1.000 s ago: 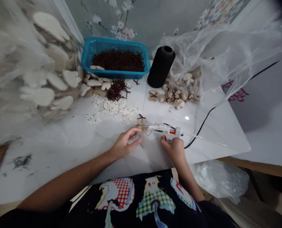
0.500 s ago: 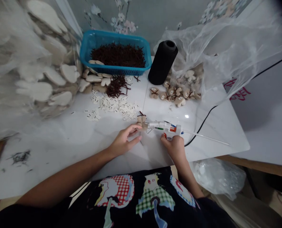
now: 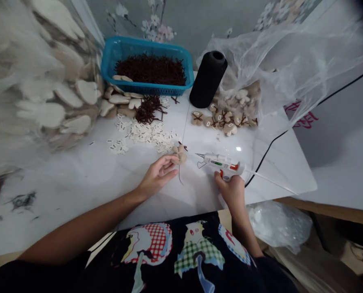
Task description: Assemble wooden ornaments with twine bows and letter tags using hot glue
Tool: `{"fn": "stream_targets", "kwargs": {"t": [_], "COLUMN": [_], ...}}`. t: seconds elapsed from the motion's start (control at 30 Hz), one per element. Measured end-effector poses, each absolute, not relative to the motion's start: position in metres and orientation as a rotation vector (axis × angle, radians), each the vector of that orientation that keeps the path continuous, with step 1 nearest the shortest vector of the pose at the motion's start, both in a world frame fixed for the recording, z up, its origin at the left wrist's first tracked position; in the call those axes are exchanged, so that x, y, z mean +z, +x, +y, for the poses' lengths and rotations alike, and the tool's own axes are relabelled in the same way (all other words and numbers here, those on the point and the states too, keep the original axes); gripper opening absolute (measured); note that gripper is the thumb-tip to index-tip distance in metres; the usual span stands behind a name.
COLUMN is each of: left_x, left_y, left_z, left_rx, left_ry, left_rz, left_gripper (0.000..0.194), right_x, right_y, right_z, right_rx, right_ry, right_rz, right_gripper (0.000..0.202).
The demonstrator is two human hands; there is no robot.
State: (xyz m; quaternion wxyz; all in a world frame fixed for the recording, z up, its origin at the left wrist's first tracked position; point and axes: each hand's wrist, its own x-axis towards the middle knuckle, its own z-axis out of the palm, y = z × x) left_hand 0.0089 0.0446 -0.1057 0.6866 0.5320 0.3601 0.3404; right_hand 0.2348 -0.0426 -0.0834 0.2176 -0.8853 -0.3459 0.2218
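My left hand (image 3: pixel 159 175) pinches a small beige flower-shaped felt piece (image 3: pixel 179 154) between thumb and fingers, just above the white tabletop. A dark brown bow (image 3: pixel 183 146) lies against its upper edge, and a thin cord hangs below it. My right hand (image 3: pixel 232 188) is wrapped round the handle of a white glue gun (image 3: pixel 221 162), whose metal tip points left at the felt piece, a short distance away from it. A glue stick (image 3: pixel 269 181) sticks out of the gun's rear.
Small white labels (image 3: pixel 147 134) and brown bows (image 3: pixel 149 109) are heaped behind my left hand. Further back stand a blue basket (image 3: pixel 147 87) and a black thread cone (image 3: pixel 208 79). Finished-looking felt pieces (image 3: pixel 224 119) lie by a clear bag (image 3: pixel 279 89). A large bag (image 3: pixel 40 101) fills the left.
The glue gun in my right hand has moved right, away from the felt piece. More of the felt piece shows in my left hand, which has shifted slightly left.
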Motion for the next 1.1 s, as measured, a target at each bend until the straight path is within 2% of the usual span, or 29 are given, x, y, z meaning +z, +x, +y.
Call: {"fn": "stream_targets", "kwargs": {"t": [0.7, 1.1], "left_x": [-0.1012, -0.1054], "left_y": [0.0116, 0.0108], "left_z": [0.0412, 0.0417], "left_rx": [0.671, 0.731], "left_ry": [1.346, 1.288], "left_rz": [0.875, 0.819], "left_gripper": [0.038, 0.037], "right_x": [-0.0893, -0.0894], "right_y": [0.2273, 0.2291], "right_z": [-0.0444, -0.046], "right_rx": [0.618, 0.608], "right_ry": [-2.355, -2.331], "right_rz": [-1.193, -1.212], "right_gripper": [0.043, 0.041]}}
